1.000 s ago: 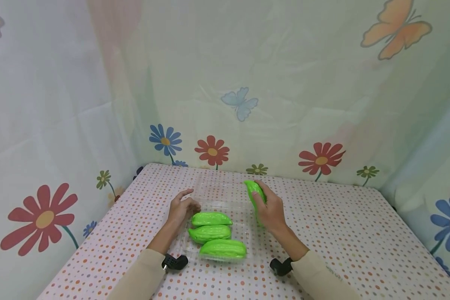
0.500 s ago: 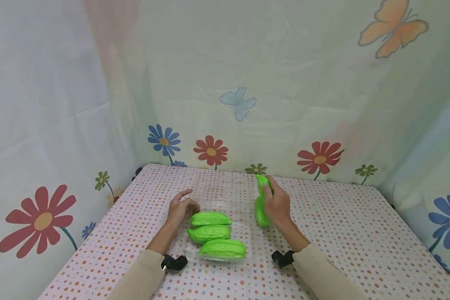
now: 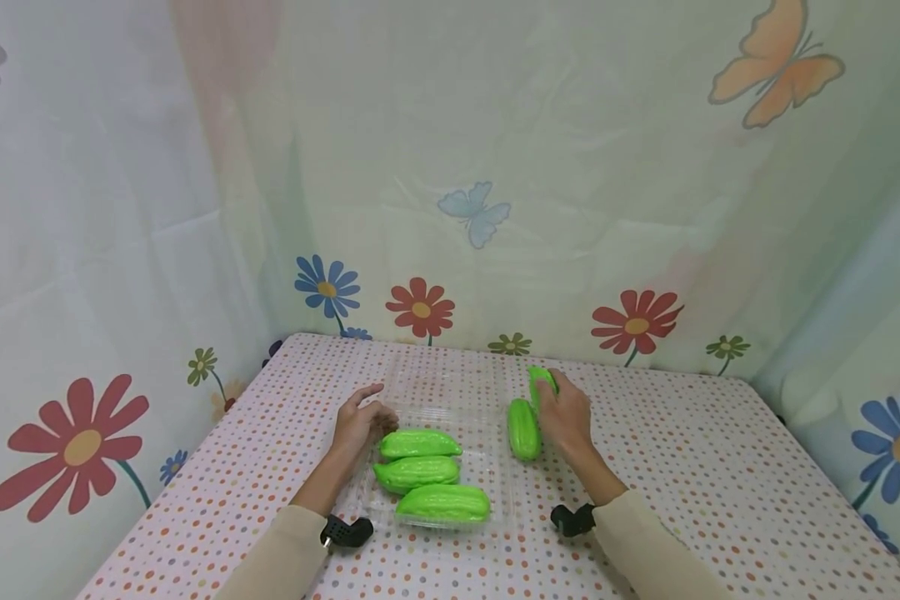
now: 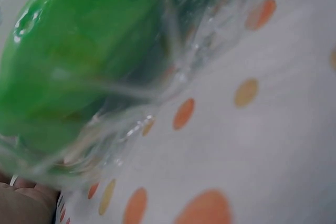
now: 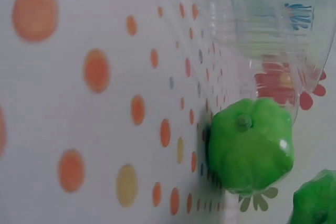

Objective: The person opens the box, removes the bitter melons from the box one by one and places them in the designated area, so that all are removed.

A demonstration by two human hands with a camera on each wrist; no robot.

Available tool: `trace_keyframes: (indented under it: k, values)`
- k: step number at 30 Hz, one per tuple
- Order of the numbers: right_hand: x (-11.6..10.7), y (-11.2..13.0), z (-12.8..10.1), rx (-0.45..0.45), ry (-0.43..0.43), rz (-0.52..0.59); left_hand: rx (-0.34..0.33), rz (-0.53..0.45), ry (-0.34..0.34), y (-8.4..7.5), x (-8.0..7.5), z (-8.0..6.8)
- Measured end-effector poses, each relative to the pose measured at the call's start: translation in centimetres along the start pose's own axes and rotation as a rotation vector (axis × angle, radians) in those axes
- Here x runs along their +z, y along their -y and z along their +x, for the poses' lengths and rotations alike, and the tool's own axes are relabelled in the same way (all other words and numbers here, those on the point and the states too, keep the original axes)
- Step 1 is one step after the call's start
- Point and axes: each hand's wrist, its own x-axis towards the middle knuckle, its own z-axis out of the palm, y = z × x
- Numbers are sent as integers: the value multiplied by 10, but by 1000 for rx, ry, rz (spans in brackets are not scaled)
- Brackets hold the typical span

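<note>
My right hand (image 3: 566, 412) holds a bright green ridged bitter melon (image 3: 542, 383), its thumb and fingers round it, right of the clear plastic clamshell box (image 3: 495, 467). Just left of that hand, another bitter melon (image 3: 524, 430) lies lengthwise on the table. Three more bitter melons lie crosswise in the box: a back one (image 3: 420, 443), a middle one (image 3: 417, 473) and a front one (image 3: 444, 503). My left hand (image 3: 357, 425) rests at the box's back left corner, partly hidden there. In the right wrist view, the stem end of the lying bitter melon (image 5: 252, 145) shows.
The box's transparent lid (image 3: 442, 379) lies opened back behind it, hard to make out. A dotted cloth covers the table (image 3: 660, 467). Flower-printed curtains (image 3: 555, 217) hang behind the table and on both sides.
My right hand has moved right with its bitter melon, away from the box. The one lying beside the box, mostly hidden at first, now shows fully. My left hand stays put.
</note>
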Motion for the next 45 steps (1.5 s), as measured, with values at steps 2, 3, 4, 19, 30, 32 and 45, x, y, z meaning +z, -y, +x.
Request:
trace_keyframes:
  k: [2, 3, 4, 19, 30, 32, 45]
  values:
    - [0, -3, 0, 24, 15, -2, -3, 5, -3, 0, 0, -1]
    - [1, -5, 0, 32, 22, -7, -1, 8, -2, 0, 0, -1]
    - [1, -6, 1, 39, 30, -12, -1, 9, -1, 0, 0, -2]
    - [5, -20, 2, 32, 85, -103, 15, -2, -6, 1, 2, 0]
    - [7, -25, 2, 116, 121, -105, 9, 3, -14, -1, 2, -1]
    - [7, -27, 2, 137, 129, -107, 5, 7, -12, -1, 2, -1]
    - [7, -27, 1, 191, 157, -114, 15, 12, 0, -2, 1, -2]
